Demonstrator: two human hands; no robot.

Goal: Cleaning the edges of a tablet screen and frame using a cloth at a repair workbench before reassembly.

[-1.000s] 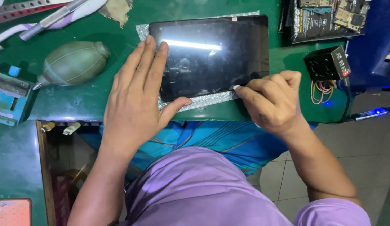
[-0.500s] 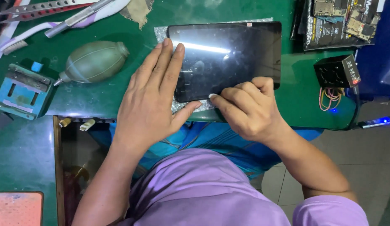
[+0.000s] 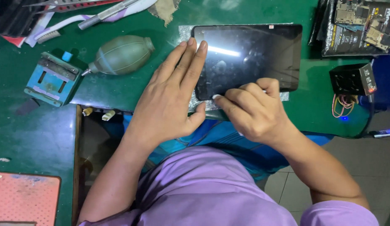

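Observation:
A black tablet (image 3: 253,54) lies screen up on a silvery pad (image 3: 184,33) on the green bench. My left hand (image 3: 170,100) lies flat beside it, fingertips resting on the tablet's left edge and thumb at the near left corner. My right hand (image 3: 253,111) is curled at the tablet's near edge, close to that corner. Its fingertips pinch a small white piece (image 3: 216,97) against the edge; little of the piece shows.
An olive rubber air blower (image 3: 121,54) and a blue metal clamp (image 3: 52,77) lie to the left. Tweezers and a brush (image 3: 56,31) are at the back left. A black box with wires (image 3: 352,79) and circuit boards (image 3: 362,25) sit right. A red mat (image 3: 23,199) is near left.
My right hand has slid left along the tablet's near edge, from its right end to near the left corner. My left hand has stayed flat on the left edge.

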